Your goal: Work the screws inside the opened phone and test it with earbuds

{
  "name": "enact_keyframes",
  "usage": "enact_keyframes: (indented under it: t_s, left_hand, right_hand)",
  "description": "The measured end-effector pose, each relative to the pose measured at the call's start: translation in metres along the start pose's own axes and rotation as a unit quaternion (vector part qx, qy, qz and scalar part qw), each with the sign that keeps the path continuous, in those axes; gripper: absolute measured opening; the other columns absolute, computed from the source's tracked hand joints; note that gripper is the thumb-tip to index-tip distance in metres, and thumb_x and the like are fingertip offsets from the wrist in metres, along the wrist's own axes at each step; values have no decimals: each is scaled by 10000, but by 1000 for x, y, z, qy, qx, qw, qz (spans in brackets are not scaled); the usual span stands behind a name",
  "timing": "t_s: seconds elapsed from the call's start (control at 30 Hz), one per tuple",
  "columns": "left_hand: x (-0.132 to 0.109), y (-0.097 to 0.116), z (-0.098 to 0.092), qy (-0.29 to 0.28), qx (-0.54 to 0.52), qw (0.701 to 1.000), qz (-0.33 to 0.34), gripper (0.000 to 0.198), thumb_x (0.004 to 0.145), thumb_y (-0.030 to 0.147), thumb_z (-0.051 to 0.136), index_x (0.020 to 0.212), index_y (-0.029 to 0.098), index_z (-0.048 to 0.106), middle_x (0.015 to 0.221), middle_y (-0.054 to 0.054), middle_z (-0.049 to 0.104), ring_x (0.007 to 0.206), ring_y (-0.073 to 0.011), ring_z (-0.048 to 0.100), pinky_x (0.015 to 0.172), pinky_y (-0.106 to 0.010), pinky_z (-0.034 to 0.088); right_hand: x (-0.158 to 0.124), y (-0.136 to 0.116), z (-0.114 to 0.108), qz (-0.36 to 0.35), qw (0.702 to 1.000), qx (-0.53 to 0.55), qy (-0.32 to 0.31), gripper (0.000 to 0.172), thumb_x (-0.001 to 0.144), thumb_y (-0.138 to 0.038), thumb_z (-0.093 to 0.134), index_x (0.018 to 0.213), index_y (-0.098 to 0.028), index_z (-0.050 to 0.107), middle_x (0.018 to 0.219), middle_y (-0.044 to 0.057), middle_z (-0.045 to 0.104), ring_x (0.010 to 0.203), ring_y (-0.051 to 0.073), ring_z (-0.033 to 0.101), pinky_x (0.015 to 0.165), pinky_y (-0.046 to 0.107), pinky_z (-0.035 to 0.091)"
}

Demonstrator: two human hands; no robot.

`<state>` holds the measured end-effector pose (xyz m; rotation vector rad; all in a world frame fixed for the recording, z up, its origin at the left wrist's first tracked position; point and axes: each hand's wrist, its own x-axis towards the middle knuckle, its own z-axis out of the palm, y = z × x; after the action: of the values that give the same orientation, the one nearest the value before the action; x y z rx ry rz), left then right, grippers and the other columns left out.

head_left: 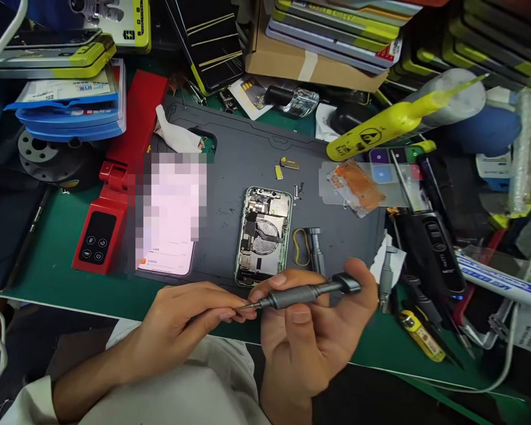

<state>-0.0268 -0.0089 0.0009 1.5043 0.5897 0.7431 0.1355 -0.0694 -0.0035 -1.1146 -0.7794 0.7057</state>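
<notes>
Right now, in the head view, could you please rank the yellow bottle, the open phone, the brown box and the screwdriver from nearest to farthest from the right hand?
1. Screwdriver, held in the right hand.
2. Open phone, just beyond the fingertips.
3. Yellow bottle, farther out, toward the right.
4. Brown box, at the back.

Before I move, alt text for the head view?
The right hand holds a screwdriver, with the left hand at its tip. Beyond them, an opened phone lies on a grey mat, right of a lit phone.
</notes>
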Motion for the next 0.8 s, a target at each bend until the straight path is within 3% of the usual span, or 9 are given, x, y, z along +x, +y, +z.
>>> enact_keyframes:
  t_s: [0.27,0.37,0.43,0.5,0.57,0.63,0.73,0.8]
  left_hand:
    - [-2,0,-1,-8,-2,1000,4,247,1106,184,604,1260,236,791,1094,-13,862,1037,-90,812,947,-129,639]
    - [-2,-2,-1,-23,-2,1000,5,290,1105,205,616,1342,266,772,1149,-15,859,1080,-102,812,966,-143,640]
    - [-2,-3,-1,-30,-1,1000,-4,335,1115,210,600,1411,285,740,1187,-17,852,1092,-104,809,966,-152,642]
    - [-2,-3,0,-27,-6,999,-26,330,1136,211,548,1392,285,742,1155,-9,846,1032,-87,802,914,-141,636]
    - [-2,-3,0,-22,-8,999,-48,290,1150,220,503,1222,259,781,1038,7,823,918,-63,767,828,-120,605]
    - [-5,-4,0,-26,-1,998,-55,297,1154,244,493,1013,227,754,901,23,763,815,-49,703,747,-114,550]
    - [-8,-5,-2,-41,19,997,-62,345,1161,279,470,883,208,663,795,33,676,742,-51,620,683,-137,479]
    - [-9,-5,-3,-48,24,996,-71,358,1167,292,449,870,207,630,783,36,651,725,-54,596,667,-148,459]
  right_hand:
    - [-1,1,-2,6,1000,19,-16,523,1094,-208,625,1585,-352,517,1045,1,724,749,117,733,709,288,702]
    - [-1,2,-6,19,1000,0,-23,506,1117,-264,584,1607,-360,505,1028,19,689,703,131,711,617,299,681]
    - [1,2,-11,11,999,-41,-2,478,1142,-284,507,1617,-344,514,1000,32,649,656,123,671,542,272,632]
    - [5,2,-18,-40,993,-105,47,493,1148,-243,439,1626,-332,522,972,35,611,623,111,616,514,257,598]
    - [9,4,-25,-131,967,-197,97,554,1121,-167,459,1645,-341,504,960,37,607,659,121,604,533,260,605]
    - [13,7,-33,-238,914,-307,114,657,1081,-118,533,1683,-366,448,998,47,622,739,145,634,587,290,637]
    - [14,13,-43,-344,837,-420,76,761,1052,-127,619,1733,-328,344,1076,66,610,778,152,656,641,339,664]
    - [12,18,-47,-359,822,-441,48,740,1050,-149,640,1714,-271,337,1116,75,599,745,136,651,637,353,672]
